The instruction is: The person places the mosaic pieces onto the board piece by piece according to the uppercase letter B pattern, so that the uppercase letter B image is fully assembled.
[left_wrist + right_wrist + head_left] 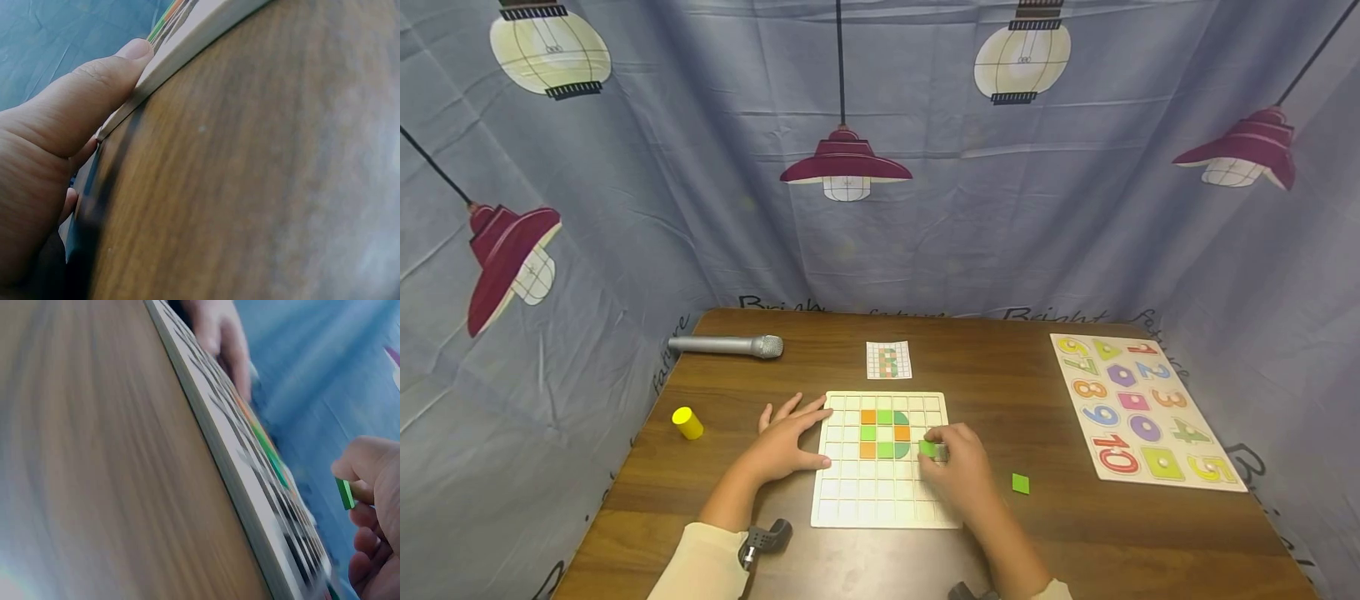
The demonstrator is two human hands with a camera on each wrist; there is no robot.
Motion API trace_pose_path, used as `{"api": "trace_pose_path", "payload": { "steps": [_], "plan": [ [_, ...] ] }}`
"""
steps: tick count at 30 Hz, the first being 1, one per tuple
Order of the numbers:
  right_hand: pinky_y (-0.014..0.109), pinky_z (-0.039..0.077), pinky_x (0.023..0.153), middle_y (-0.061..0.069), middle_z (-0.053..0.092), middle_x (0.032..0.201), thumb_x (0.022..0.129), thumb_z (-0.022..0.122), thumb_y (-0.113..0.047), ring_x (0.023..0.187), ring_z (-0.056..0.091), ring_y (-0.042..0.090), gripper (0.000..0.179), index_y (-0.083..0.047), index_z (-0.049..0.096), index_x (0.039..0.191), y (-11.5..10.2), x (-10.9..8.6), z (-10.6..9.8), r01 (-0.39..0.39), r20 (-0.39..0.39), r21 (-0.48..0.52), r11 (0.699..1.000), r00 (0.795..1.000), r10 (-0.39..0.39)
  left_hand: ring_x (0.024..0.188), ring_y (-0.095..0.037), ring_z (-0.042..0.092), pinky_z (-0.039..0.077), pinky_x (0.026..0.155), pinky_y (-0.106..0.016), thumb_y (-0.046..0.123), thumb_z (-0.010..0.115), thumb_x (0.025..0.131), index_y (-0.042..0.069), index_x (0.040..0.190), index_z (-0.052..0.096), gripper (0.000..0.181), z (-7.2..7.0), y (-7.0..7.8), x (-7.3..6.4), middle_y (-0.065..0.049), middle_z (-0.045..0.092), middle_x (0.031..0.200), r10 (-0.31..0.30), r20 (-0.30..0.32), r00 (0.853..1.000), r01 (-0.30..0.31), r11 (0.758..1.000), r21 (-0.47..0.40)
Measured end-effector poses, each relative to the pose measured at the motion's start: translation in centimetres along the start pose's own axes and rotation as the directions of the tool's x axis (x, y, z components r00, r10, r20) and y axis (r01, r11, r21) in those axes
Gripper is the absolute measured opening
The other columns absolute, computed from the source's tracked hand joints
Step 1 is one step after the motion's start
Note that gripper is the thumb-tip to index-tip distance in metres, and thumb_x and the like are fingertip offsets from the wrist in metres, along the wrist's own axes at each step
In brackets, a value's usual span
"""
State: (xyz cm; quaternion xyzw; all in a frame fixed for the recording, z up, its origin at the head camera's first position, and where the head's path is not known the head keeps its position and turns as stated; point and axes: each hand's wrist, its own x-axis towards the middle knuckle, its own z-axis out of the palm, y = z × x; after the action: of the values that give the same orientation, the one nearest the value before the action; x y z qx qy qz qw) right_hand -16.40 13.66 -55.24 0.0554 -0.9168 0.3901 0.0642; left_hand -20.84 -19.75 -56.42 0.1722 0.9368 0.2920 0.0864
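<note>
A pale wooden grid board [850,492] lies on the table, with orange, green and teal tiles [885,417] set in its upper middle cells. My left hand [786,446] rests at the board's left edge, fingers spread, thumb and fingertips on the rim. In the left wrist view the thumb [94,87] lies along that edge. Over the right side of the board, my right hand [958,467] pinches a light green square tile [928,448] between thumb and fingers. The right wrist view shows this green tile [345,494] held above the board surface.
Another green tile [1020,483] lies right of the board. A small printed pattern card [888,360] sits behind it. A number puzzle board [1138,408] is at the right. At the left are a grey microphone [726,345] and a yellow cylinder [687,423].
</note>
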Motion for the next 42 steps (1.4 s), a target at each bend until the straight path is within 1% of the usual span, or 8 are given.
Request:
{"api": "trace_pose_path", "payload": {
  "steps": [4,8,11,16,20,26,33,42],
  "plan": [
    [0.034,0.054,0.084,-0.006,0.065,0.107,0.085,0.084,-0.019,0.097,0.057,0.013,0.02,-0.019,0.075,0.103,-1.8,-0.1,2.0,0.043,0.028,0.01,0.999,0.999,-0.044,0.163,-0.035,0.011,-0.012,0.119,-0.075,0.054,0.087,0.08,0.031,0.158,0.049,0.09,0.1,0.0,0.1,0.01,0.027,0.172,0.003,-0.001,1.0,-0.003,1.0,-0.009],
    [0.033,0.055,0.086,-0.009,0.064,0.107,0.085,0.085,-0.023,0.1,0.057,0.011,0.021,-0.02,0.075,0.103,-2.7,0.0,3.5,0.055,0.053,-0.009,0.998,0.997,-0.055,0.163,-0.035,0.011,-0.012,0.119,-0.075,0.054,0.087,0.08,0.031,0.158,0.049,0.09,0.1,-0.1,0.1,0.011,0.028,0.172,0.004,-0.001,1.0,-0.004,1.0,-0.006],
    [0.033,0.056,0.088,-0.01,0.063,0.106,0.086,0.085,-0.026,0.101,0.056,0.01,0.022,-0.02,0.076,0.105,-3.3,-0.1,4.2,0.057,0.079,-0.025,0.998,0.995,-0.055,0.163,-0.035,0.011,-0.013,0.119,-0.075,0.054,0.087,0.08,0.031,0.157,0.049,0.089,0.1,-0.2,0.1,0.011,0.027,0.172,0.0,0.0,1.0,0.0,1.0,-0.009],
    [0.03,0.054,0.082,-0.007,0.064,0.106,0.087,0.083,-0.026,0.097,0.054,0.01,0.024,-0.017,0.076,0.108,-4.4,-0.2,5.1,0.088,0.11,-0.037,0.995,0.99,-0.084,0.162,-0.036,0.013,-0.012,0.119,-0.075,0.054,0.087,0.079,0.031,0.157,0.051,0.089,0.1,-0.1,0.1,0.012,0.029,0.172,-0.002,-0.009,1.0,0.002,1.0,-0.013],
    [0.028,0.053,0.081,-0.006,0.066,0.107,0.087,0.082,-0.026,0.097,0.055,0.01,0.024,-0.016,0.077,0.109,-5.0,-0.4,5.7,0.097,0.131,-0.05,0.994,0.987,-0.09,0.162,-0.035,0.013,-0.011,0.119,-0.075,0.055,0.087,0.079,0.031,0.157,0.051,0.089,0.1,-0.2,0.1,0.012,0.029,0.171,-0.002,-0.013,1.0,0.002,1.0,-0.01],
    [0.029,0.054,0.079,-0.005,0.066,0.106,0.088,0.082,-0.027,0.093,0.054,0.01,0.023,-0.016,0.077,0.108,-5.3,-0.5,6.3,0.086,0.161,-0.067,0.994,0.984,-0.075,0.163,-0.035,0.012,-0.011,0.119,-0.074,0.055,0.087,0.078,0.032,0.157,0.05,0.09,0.1,-0.3,0.1,0.013,0.029,0.171,-0.003,-0.012,1.0,0.002,1.0,-0.004],
    [0.03,0.056,0.081,-0.005,0.067,0.104,0.086,0.084,-0.029,0.093,0.056,0.01,0.025,-0.017,0.077,0.107,-5.0,-0.4,6.9,0.112,0.151,-0.12,0.986,0.984,-0.093,0.163,-0.036,0.013,-0.01,0.12,-0.074,0.054,0.088,0.078,0.032,0.156,0.051,0.089,0.3,-0.4,0.1,0.011,0.03,0.171,-0.004,-0.014,1.0,0.004,1.0,0.002],
    [0.027,0.052,0.078,-0.007,0.063,0.102,0.085,0.086,-0.03,0.091,0.051,0.008,0.027,-0.017,0.077,0.108,-4.8,-0.5,6.9,0.107,0.158,-0.121,0.987,0.984,-0.087,0.163,-0.034,0.012,-0.01,0.12,-0.073,0.055,0.087,0.078,0.033,0.156,0.051,0.089,0.2,-0.2,0.1,0.012,0.03,0.171,-0.016,-0.011,1.0,0.016,1.0,0.005]
  ]
}}
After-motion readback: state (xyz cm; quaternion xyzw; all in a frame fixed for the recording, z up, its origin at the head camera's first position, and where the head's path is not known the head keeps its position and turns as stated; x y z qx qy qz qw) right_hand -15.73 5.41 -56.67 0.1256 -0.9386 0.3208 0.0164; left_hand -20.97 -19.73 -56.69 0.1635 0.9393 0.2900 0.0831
